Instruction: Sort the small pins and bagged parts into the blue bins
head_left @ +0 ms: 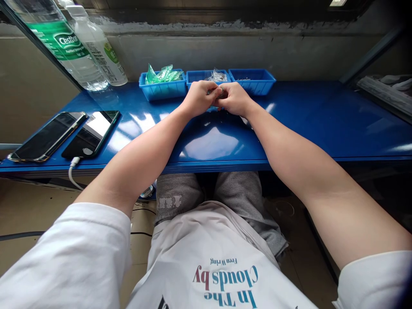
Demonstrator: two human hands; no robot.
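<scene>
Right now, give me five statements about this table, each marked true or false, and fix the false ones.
1. The left hand and right hand are close together by the middle bin. True.
2. The green plastic lies in the right bin. False: the green plastic lies in the left bin.
3. Two phones lie on the table. True.
4. The cable meets the phone farther from the hands. False: the cable meets the nearer phone.
5. Two bottles stand left of the left bin. True.
</scene>
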